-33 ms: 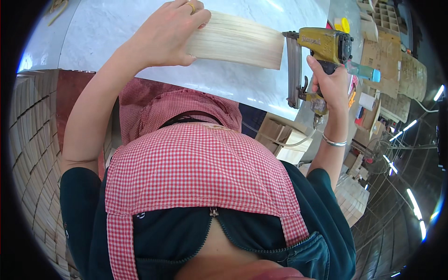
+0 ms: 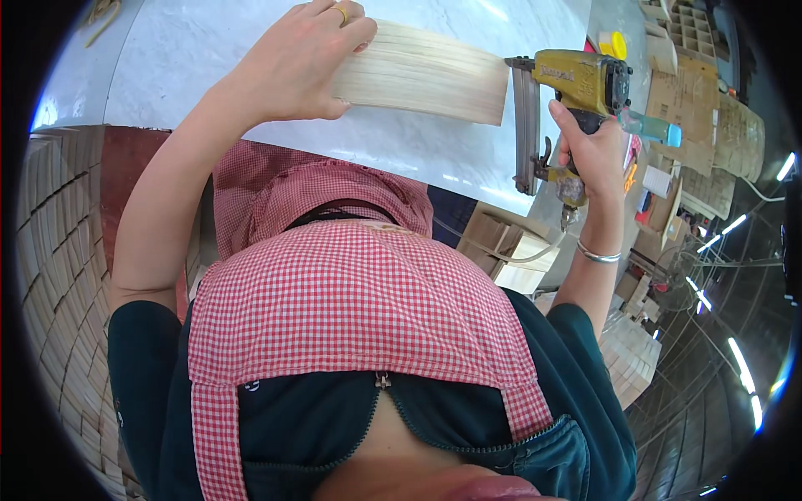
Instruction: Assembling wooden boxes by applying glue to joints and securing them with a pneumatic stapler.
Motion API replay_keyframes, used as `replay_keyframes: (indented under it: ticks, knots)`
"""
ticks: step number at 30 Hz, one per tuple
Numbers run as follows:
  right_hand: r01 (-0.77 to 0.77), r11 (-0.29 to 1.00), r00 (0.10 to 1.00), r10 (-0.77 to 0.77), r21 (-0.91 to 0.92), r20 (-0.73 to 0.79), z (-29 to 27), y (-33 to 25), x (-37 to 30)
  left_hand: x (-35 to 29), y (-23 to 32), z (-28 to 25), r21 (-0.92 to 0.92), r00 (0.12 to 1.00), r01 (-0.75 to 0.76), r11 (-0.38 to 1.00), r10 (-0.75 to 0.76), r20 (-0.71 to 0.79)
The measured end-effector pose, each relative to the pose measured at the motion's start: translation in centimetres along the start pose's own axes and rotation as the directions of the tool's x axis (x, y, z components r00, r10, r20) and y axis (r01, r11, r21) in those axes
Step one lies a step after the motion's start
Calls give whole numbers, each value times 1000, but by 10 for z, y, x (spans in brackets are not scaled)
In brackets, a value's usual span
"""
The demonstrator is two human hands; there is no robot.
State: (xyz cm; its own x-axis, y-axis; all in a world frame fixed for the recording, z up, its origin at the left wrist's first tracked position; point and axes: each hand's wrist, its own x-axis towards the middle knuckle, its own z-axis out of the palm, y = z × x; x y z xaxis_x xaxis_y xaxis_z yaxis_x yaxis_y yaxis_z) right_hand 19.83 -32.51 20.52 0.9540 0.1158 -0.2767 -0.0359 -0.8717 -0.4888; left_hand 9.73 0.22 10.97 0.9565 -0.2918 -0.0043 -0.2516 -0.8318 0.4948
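Observation:
A pale wooden piece with straight grain lies across the white marbled tabletop. My left hand, with a ring on one finger, grips its left end, thumb on the near edge and fingers over the far side. At its right end, the nose of a gold and black air nail gun meets or nearly meets the upper corner. My right hand is wrapped round the gun's handle, thumb lying along it. An air hose runs from the bottom of the handle toward me.
Stacked wooden pieces fill the left side. Below the table's right edge stands a box of wooden pieces. Beyond it are a yellow tape roll, a blue-capped bottle and cardboard. Something thin and tan lies far left.

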Motion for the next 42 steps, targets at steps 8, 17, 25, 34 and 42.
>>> replay_keyframes:
  ticks: [8,17,25,34,42]
  knots:
    - [-1,1000,999,0,12,50,-2,-2,3,2,-3,5,-4,1000,-3,1000,3,-12]
    - [-12,997,998,7,78,66,-1,1,1,4,-4,9,-4,1000,-13,1000,13,-24]
    - [-55,995,998,54,81,20,4,4,-4,0,3,5,23,998,-36,999,37,-46]
    - [-7,993,998,14,115,-58,8,-10,-38,-43,-46,18,-42,996,57,997,-60,-68]
    - [66,992,994,-74,111,74,27,-12,-68,-7,-8,26,-79,991,91,993,-99,-93]
